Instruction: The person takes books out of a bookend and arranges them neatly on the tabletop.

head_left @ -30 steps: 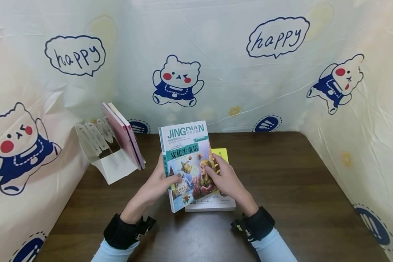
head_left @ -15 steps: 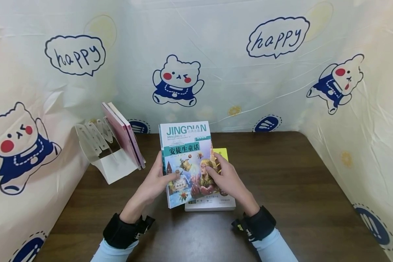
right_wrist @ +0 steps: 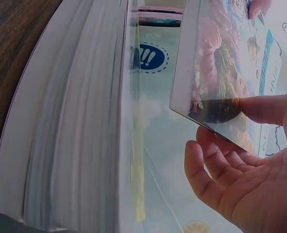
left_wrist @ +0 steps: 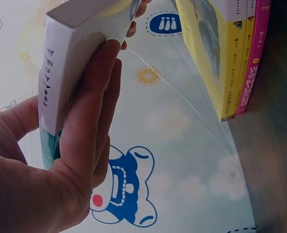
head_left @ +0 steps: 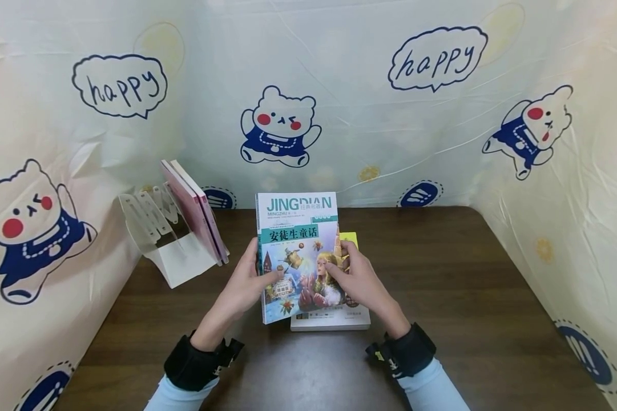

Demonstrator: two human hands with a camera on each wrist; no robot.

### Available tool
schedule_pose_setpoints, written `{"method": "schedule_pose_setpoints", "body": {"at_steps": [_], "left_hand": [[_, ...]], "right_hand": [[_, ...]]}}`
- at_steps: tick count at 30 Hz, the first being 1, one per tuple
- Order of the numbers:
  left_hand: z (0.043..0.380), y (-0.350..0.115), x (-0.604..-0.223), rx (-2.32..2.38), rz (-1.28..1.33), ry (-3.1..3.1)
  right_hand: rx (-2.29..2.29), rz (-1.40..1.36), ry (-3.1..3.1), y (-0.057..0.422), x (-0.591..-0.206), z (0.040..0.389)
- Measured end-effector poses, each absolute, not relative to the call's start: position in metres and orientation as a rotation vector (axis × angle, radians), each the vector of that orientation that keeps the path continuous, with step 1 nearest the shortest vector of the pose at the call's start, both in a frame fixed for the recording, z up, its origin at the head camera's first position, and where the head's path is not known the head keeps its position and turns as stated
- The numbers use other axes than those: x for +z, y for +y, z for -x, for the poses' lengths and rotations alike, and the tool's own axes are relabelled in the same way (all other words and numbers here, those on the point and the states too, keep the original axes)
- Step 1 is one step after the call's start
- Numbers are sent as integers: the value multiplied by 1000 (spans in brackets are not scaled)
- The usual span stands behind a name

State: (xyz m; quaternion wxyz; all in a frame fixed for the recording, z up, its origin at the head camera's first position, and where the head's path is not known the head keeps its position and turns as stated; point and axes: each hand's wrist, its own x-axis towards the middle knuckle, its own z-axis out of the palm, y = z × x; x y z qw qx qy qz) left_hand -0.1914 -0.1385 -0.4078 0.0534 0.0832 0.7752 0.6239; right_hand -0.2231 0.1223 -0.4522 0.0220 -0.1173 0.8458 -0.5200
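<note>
Between both hands a paperback book (head_left: 293, 228) is held up, its cover facing the head camera, with a teal title band and a blonde figure. The left hand (head_left: 247, 281) grips its left side, thumb on the cover and fingers behind; the left wrist view shows this hand (left_wrist: 80, 131) around the white and teal spine. On the opposite side the right hand (head_left: 361, 281) pinches the edge, thumb (right_wrist: 267, 108) in front and fingers beneath. Behind and below the held book lies a stack of books (head_left: 331, 325), partly covered by it; yellow and magenta spines (left_wrist: 238, 68) show in the left wrist view.
At the back left of the brown table (head_left: 442, 285) stands a white book stand (head_left: 185, 265), with a few pink books (head_left: 187, 200) leaning upright at its right side. A curtain printed with bears (head_left: 279, 131) hangs behind the table and along both sides.
The held book has turned from a slight tilt to nearly straight, and its top has shifted a little to the right. Both hands keep their hold; the stack and stand stay put.
</note>
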Motion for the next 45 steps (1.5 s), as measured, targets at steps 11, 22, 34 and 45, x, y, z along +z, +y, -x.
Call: {"method": "schedule_pose_setpoints", "body": {"at_steps": [11,22,34,45], "left_hand": [[194,-137,-414,1943,-191,2401],[198,-135,-419,1896,-169,2475],[199,-132,-422,1885,-107,2437],[198,-131,-421,1802,-22,2516]], "right_hand": [[-1571,380,2668,125,-454,223],[-1581,427,2670,125,-453,223],[-1624,421,2606,125,-454,222],[-1573,401,2626,128,-451,222]]}}
